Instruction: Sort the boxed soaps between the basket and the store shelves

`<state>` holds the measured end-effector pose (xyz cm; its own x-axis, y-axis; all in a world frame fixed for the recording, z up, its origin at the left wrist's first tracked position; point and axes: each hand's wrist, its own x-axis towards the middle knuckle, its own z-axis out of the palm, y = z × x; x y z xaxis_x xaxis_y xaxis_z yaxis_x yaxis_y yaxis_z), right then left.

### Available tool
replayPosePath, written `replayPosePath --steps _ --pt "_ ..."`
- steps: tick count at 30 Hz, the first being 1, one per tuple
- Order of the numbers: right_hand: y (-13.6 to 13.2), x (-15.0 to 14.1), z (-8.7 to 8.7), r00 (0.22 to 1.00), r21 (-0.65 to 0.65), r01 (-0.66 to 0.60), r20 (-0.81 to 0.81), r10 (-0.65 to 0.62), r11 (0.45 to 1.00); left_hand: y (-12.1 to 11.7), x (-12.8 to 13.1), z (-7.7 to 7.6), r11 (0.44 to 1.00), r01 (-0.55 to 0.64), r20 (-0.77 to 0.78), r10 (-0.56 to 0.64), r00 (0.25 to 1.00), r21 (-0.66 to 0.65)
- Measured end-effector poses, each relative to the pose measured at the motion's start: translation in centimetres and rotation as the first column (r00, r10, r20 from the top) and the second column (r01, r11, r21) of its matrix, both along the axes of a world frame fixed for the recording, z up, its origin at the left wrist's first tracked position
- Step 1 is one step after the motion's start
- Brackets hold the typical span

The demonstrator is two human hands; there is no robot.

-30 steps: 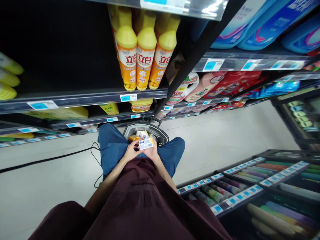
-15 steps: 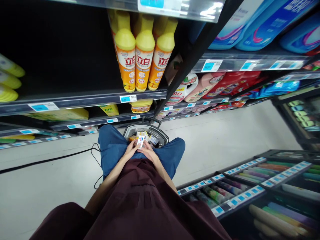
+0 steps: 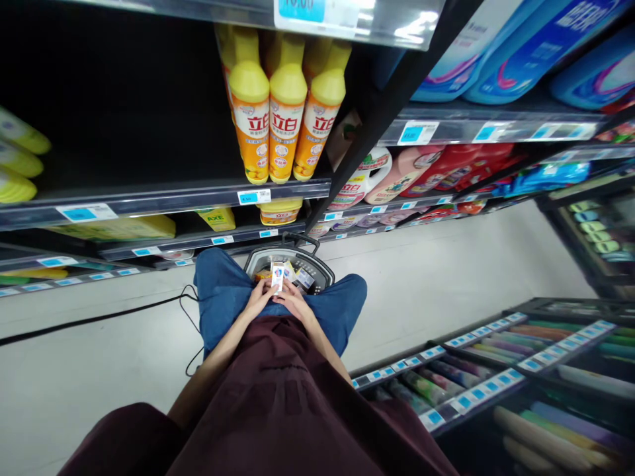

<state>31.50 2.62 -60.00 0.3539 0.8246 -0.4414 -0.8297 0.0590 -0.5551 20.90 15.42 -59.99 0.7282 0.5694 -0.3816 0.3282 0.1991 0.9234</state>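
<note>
A small white box (image 3: 278,276) with a pink-and-blue print is held upright between my hands, just over the near rim of a grey shopping basket (image 3: 325,268). My left hand (image 3: 259,297) is closed on the box's left side. From the right, my right hand (image 3: 294,299) has its fingers closed around the lower part. Several small packages (image 3: 304,277) lie inside the basket, partly hidden behind the box and my fingers. The basket stands on the floor between my knees, its black handle (image 3: 301,237) leaning toward the shelf.
Yellow dish soap bottles (image 3: 282,112) stand on the shelf ahead. Laundry detergent bottles (image 3: 526,56) fill shelves at the upper right. Behind on the right, a low rack (image 3: 476,390) holds rolled goods. A black cable (image 3: 99,318) crosses the floor (image 3: 426,284) at left.
The white box has tilted slightly and shifted a little left, showing more of its printed face. Both hands stay almost in place around it.
</note>
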Motion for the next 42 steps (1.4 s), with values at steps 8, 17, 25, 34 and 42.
replayPosePath --steps 8,17,25,34,42 --pt "0.1 0.0 0.0 0.999 -0.002 0.018 0.028 -0.018 1.000 -0.1 0.0 0.4 0.988 0.051 0.004 -0.053 0.999 0.147" --pt "0.3 -0.4 -1.2 0.985 -0.052 0.132 0.122 -0.125 0.990 -0.7 0.0 1.4 0.934 0.041 0.122 -0.089 0.989 0.355" --pt "0.3 -0.2 -0.4 0.977 -0.059 0.131 0.177 -0.119 0.990 -0.3 -0.1 0.6 0.992 -0.124 0.119 0.123 0.985 0.002" --pt "0.3 0.0 -0.9 0.977 -0.082 0.168 0.149 -0.154 0.982 -0.3 0.6 0.4 0.777 -0.283 -0.015 0.332 0.943 -0.562" --pt "0.2 0.1 -1.1 0.978 -0.084 0.175 0.130 -0.163 0.981 -0.7 0.9 0.1 0.793 -0.228 -0.109 0.203 0.973 -0.565"
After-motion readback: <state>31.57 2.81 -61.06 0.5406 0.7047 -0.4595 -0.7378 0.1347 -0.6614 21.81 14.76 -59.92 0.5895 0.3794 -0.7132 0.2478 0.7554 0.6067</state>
